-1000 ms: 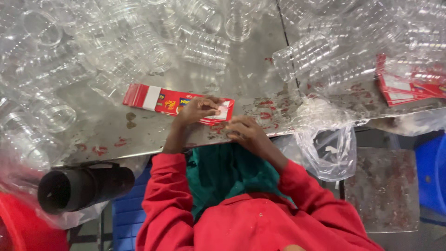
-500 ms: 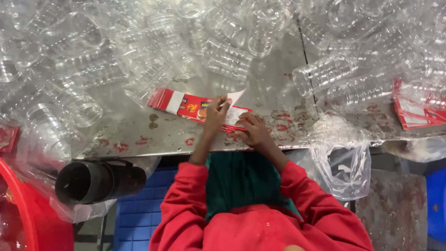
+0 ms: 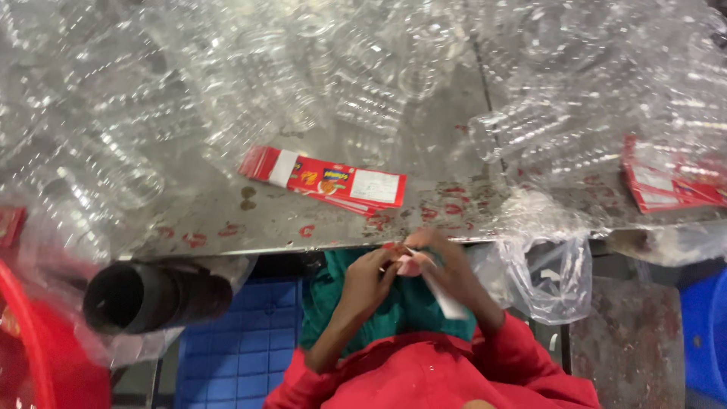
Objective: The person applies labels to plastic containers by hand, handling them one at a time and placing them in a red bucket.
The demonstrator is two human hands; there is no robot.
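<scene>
Both hands together just off the near edge of the metal bench point(image 3: 318, 227), over the lap. Left hand point(image 3: 369, 279) and right hand point(image 3: 448, 266) meet at a thin paper label point(image 3: 443, 297), white side showing with a bit of red near the fingertips; fingers of both hands pinched on it, the left at its upper end, the right closed around its middle. The strip runs down and to the right from the fingers and hangs free below the right hand. Motion blur at the fingertips, so exact finger placement unclear.

On the bench, near its near edge and just beyond the hands: a flat stack of red labels point(image 3: 326, 180) with white panels, lying slightly skewed, untouched. A second stack of red labels point(image 3: 666, 185) near the right end of the bench, partly under clear plastic.

Far half of the bench heaped with clear plastic bottles point(image 3: 363, 98), ribbed, lying every way. Small red scraps stuck along the near edge.

Clear plastic bag point(image 3: 549, 280) hangs from the near edge, right of the hands. Dark pipe point(image 3: 148, 295) lies below the edge at left, open end toward the left. Blue crate point(image 3: 235, 348) below. Red sleeves point(image 3: 424, 379), green cloth point(image 3: 401, 310) at the lap
</scene>
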